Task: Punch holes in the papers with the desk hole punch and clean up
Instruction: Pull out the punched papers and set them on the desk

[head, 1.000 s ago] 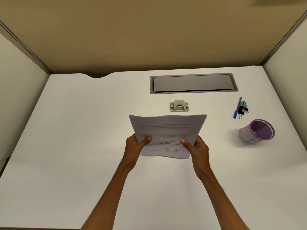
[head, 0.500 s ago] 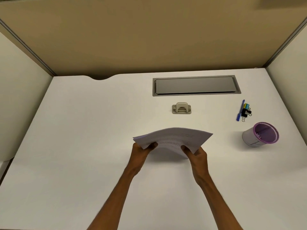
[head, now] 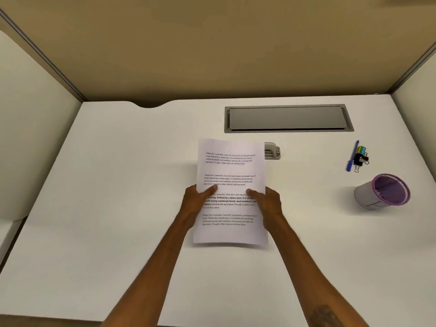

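Two hands on the papers (head: pixel 230 171): left hand (head: pixel 197 204) and right hand (head: pixel 269 204) pinch its side edges. Long axis runs away from the person, top edge covering part of the hole punch (head: pixel 272 151).

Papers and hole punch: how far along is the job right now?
Done: nothing visibly; no holes show in the papers. In hand: the left hand and right hand grip the stack by its side edges, its top corner hiding part of the hole punch. Left: punching, then cleanup; pen and clips lie outside the cup.

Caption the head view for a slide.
Both hands, left hand and right hand, hold papers before hole punch.
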{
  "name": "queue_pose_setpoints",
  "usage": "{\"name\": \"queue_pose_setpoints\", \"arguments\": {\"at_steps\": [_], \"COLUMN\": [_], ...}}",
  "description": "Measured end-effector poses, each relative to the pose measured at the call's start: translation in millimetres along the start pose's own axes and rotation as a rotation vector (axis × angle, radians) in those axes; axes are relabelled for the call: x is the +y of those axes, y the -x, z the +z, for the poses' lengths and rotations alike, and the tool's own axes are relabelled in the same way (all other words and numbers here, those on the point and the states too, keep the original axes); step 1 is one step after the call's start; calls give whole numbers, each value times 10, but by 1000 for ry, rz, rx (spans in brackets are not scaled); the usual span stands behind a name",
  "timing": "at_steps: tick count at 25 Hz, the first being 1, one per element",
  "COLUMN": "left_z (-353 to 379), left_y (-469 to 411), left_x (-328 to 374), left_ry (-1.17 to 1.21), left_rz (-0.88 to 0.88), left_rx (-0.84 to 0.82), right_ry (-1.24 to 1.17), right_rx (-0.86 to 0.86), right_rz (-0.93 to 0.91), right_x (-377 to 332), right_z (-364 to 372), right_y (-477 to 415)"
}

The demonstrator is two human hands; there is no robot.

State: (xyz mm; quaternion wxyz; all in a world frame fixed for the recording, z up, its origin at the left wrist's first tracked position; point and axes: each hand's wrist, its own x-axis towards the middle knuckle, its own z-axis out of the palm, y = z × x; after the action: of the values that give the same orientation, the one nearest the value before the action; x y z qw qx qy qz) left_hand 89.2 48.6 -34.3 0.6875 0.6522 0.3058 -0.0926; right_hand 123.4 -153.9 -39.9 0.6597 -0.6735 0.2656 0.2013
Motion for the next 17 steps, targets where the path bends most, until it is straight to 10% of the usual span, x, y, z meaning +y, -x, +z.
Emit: {"name": "queue_pose_setpoints", "arguments": {"at_steps": [17], "left_z": [-270], "left_y": [-43], "left_x": [-529], "left_ry": [-226], "left_rz": [-8], "left_rx": [366], "right_ry": [191], "right_rx": [246], "right_rz": [-22], "right_x": [516], "right_z": [353], "right_y": [76]}}
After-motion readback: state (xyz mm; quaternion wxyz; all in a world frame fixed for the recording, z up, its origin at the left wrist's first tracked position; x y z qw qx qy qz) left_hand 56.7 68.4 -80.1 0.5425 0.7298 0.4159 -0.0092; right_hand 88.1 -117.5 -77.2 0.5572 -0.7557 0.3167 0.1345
